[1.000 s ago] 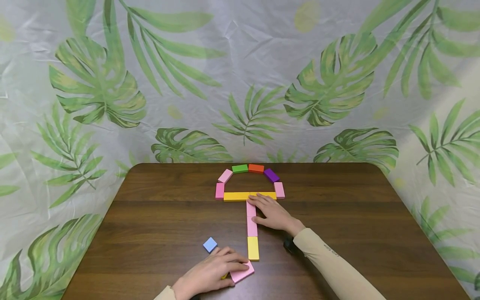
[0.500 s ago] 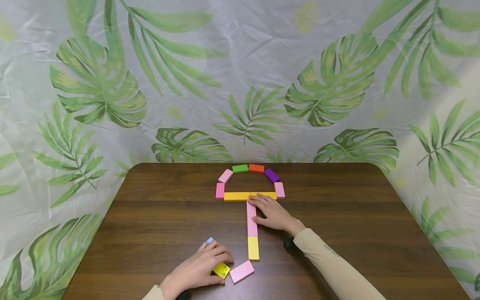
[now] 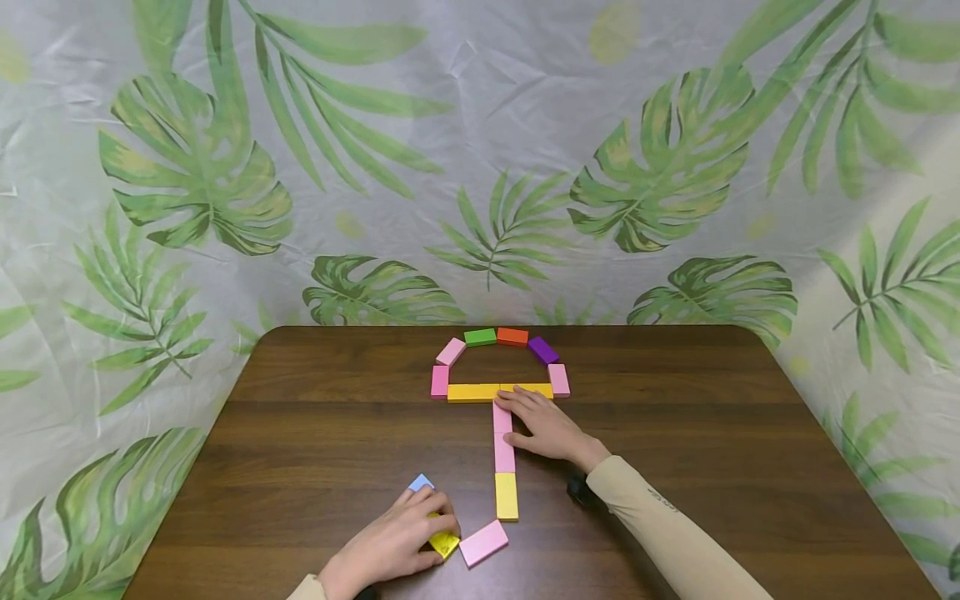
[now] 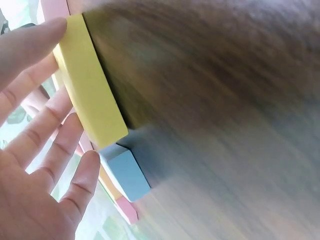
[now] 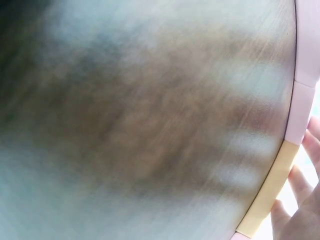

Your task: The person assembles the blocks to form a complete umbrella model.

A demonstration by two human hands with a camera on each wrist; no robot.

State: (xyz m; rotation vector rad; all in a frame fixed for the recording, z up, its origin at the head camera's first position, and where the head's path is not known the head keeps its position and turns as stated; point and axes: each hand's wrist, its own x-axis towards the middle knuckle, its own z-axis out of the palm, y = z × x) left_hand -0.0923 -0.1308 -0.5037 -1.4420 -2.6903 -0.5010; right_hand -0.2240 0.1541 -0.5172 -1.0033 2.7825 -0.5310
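Observation:
My left hand (image 3: 397, 533) reaches over a yellow block (image 3: 447, 547) near the front of the table, thumb on its near side and fingertips bent over the far side. In the left wrist view, the thumb touches one end of this yellow block (image 4: 92, 85). A blue block (image 3: 421, 482) lies just beyond, partly covered by the fingers. To the right, a loose pink block (image 3: 484, 544) lies at an angle. My right hand (image 3: 546, 425) rests with extended fingers on the joint of the pink column (image 3: 504, 457) and the orange-yellow bar (image 3: 472, 393).
A yellow block (image 3: 507, 497) ends the column towards me. Beyond the bar, an arch runs through pink, a green block (image 3: 480, 337), a red block (image 3: 513, 337) and a purple block (image 3: 543, 351). The brown table (image 3: 315, 467) meets a leaf-printed cloth (image 3: 487, 208) behind.
My left hand has let go of the pink block and shifted left to the yellow block, where its fingers have closed in. The right hand stays where it was.

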